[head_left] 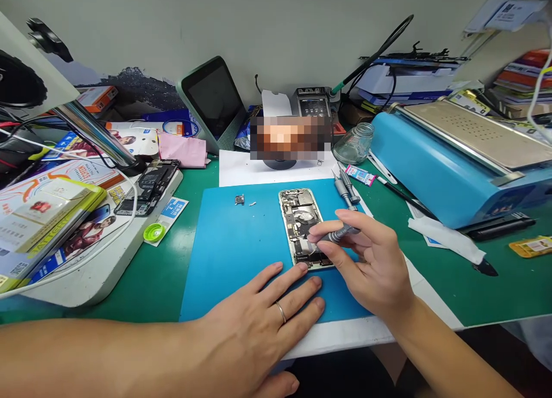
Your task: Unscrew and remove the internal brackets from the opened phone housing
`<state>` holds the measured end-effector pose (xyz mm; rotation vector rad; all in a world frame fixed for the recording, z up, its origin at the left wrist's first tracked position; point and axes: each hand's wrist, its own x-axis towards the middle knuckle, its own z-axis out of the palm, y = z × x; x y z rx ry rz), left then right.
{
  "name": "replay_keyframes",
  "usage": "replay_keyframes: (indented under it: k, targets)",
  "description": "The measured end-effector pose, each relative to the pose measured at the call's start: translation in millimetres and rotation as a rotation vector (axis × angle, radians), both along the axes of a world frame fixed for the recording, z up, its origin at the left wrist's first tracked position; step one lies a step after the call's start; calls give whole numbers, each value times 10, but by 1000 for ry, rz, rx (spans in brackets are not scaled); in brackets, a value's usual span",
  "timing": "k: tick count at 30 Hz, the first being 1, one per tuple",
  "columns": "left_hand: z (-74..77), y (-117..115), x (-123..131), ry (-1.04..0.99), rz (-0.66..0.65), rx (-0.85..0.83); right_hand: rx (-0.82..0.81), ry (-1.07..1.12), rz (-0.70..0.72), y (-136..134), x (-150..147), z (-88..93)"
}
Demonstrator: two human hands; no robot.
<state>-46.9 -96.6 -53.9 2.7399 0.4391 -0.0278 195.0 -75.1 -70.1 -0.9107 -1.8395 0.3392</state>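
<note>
An opened phone [297, 214] with bare inner parts lies on a blue mat [228, 254]. My left hand [263, 317] rests spread on the mat below it, a ring on one finger, a fingertip at the phone's lower edge. In my right hand [371, 260] a small grey screwdriver [342, 233] is pinched over the phone's lower right part; its tip is hard to make out. Left of the phone sit a small dark component [239, 199] and a tiny metal piece [252, 203]. Further grey screwdrivers [344, 188] lie beyond the phone on the right.
At the right stands a blue machine [435, 168] with a metal top, beside a glass jar [356, 142]. Another opened phone [150, 185] lies on a white base at the left, near boxes and a green cap [154, 232]. A dark screen [213, 99] stands behind.
</note>
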Motion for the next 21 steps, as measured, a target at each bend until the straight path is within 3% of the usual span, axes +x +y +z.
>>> replay_keyframes:
  k: [21]
  targets:
    - [35,-13,42,71,15,-51,147,-113,-11,4,10,103]
